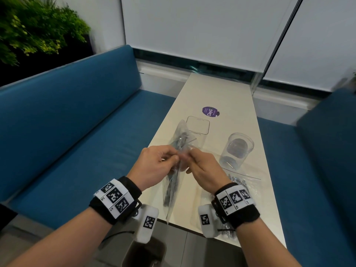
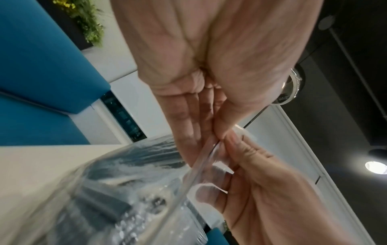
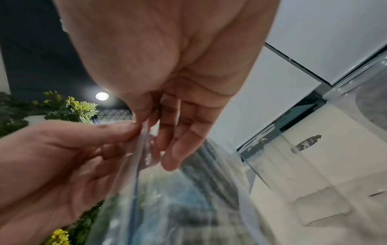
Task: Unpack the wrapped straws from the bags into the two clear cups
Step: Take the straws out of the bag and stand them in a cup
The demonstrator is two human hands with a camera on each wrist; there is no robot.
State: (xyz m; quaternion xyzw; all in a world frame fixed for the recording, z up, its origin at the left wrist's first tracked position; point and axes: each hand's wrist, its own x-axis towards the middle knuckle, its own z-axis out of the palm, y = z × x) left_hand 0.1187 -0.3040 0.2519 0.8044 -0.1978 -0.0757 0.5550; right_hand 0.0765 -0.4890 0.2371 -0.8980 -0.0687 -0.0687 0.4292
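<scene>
Above the near left part of the white table [image 1: 221,89] I hold a clear zip bag [image 1: 181,140] of dark wrapped straws. My left hand [image 1: 173,157] and right hand [image 1: 190,158] each pinch its top edge, thumbs close together. In the left wrist view my left hand [image 2: 217,132] pinches the bag's strip [image 2: 201,164]. In the right wrist view my right hand [image 3: 150,126] pinches the same seam of the bag [image 3: 178,199]. A square clear cup [image 1: 199,125] stands behind the bag and a round clear cup [image 1: 238,149] to the right. A second bag of straws [image 1: 239,183] lies under my right wrist.
A purple round sticker [image 1: 211,112] lies on the table beyond the cups. Blue benches run along the left [image 1: 77,132] and the right [image 1: 317,170]. A green plant [image 1: 34,29] stands at the far left, and white window blinds close the back.
</scene>
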